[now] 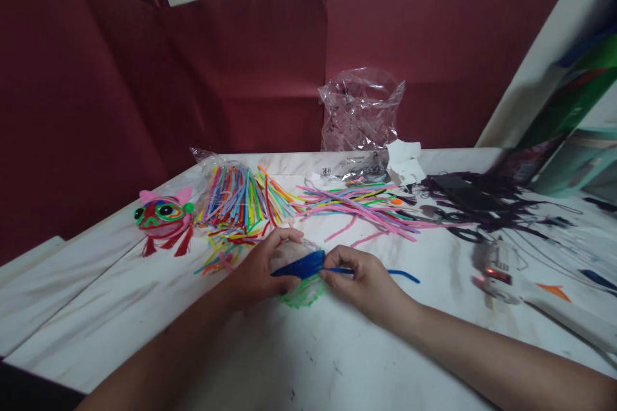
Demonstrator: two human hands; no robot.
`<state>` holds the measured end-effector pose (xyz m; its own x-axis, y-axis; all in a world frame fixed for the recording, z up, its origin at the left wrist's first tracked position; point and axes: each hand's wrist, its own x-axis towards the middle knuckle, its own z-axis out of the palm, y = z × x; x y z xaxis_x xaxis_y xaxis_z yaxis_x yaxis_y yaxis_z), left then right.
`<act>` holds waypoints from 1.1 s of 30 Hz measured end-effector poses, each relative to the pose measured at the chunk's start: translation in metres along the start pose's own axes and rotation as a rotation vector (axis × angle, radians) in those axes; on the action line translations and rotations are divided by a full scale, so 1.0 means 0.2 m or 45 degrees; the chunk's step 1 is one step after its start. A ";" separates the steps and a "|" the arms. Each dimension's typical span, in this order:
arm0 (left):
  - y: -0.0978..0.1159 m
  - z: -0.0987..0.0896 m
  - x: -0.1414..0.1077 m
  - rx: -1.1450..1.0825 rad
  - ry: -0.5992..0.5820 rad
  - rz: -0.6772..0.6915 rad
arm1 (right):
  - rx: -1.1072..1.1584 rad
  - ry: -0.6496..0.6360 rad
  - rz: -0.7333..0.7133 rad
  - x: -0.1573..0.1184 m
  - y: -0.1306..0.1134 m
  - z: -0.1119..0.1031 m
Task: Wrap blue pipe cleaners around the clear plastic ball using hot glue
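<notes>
A rounded, clear plastic piece with a green fuzzy edge and a band of blue strips across it is held over the table's middle. My left hand is wrapped round its left side, fingers on top and thumb at the front. At the right end of the blue band, my right hand pinches a blue pipe cleaner, whose free end sticks out to the right.
Bundled coloured pipe cleaners lie behind, with loose pink ones beside them. A pink animal figure stands at left. At right are a glue gun with a lit spot, scissors and dark purple strands.
</notes>
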<state>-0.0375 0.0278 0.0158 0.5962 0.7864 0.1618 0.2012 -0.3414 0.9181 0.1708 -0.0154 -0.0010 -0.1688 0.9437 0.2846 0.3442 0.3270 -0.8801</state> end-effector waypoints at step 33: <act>-0.06 0.01 0.01 -0.034 -0.060 0.147 | -0.171 0.079 -0.163 -0.03 -0.04 0.00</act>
<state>-0.0382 0.0324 0.0044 0.6501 0.7173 0.2507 0.1087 -0.4143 0.9036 0.1695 -0.0240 0.0041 -0.1635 0.8938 0.4177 0.4441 0.4447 -0.7778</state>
